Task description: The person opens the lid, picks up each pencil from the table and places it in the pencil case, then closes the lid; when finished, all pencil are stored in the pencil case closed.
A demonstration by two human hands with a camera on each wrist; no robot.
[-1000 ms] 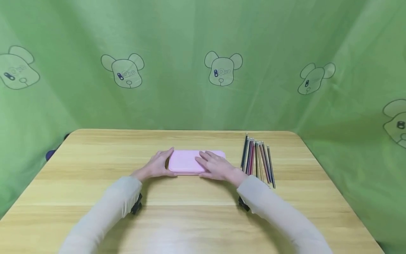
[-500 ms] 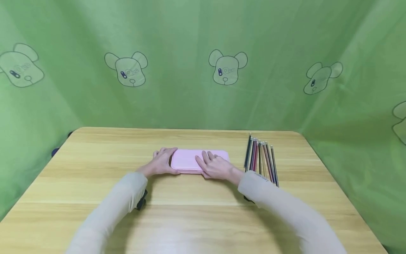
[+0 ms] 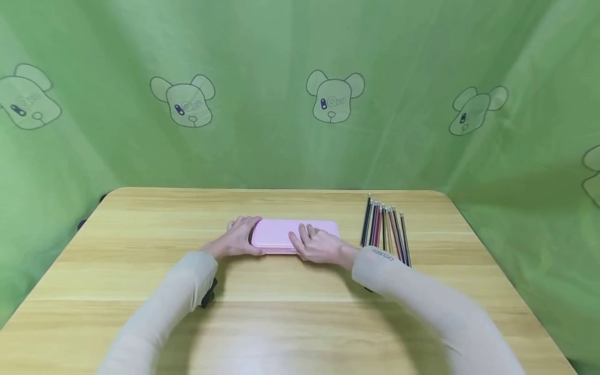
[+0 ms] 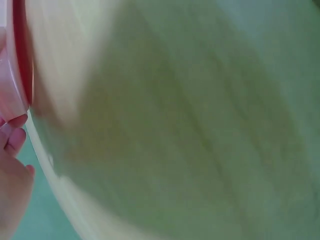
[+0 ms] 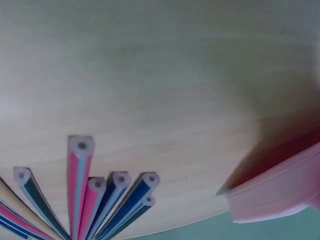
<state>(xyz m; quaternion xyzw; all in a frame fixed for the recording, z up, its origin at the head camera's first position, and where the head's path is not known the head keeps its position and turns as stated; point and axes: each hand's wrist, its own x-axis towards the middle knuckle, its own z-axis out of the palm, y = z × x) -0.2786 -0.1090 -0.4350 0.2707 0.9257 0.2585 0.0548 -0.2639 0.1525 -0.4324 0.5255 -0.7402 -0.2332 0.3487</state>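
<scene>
A shallow pink pencil case (image 3: 276, 232) lies flat on the table with its lid down. My left hand (image 3: 236, 238) grips its left end, thumb at the front edge and fingers round the back corner. Over the front right part of the case, my right hand (image 3: 321, 247) holds the front edge with bent fingers. In the left wrist view, fingertips of the left hand (image 4: 14, 182) touch the end of the pencil case (image 4: 11, 90). The right wrist view shows the case's corner (image 5: 275, 192), but the right hand is out of that frame.
Several pencils (image 3: 376, 224) in dark, red and tan colours lie fanned out right of the case, partly under the right sleeve. Their flat unsharpened ends (image 5: 82, 147) show in the right wrist view. A green curtain (image 3: 262, 146) hangs behind the wooden table (image 3: 281, 333).
My right hand's fingers have gone from lying flatter on the lid to bending near its front edge. The left hand keeps its hold. The head view has shifted slightly.
</scene>
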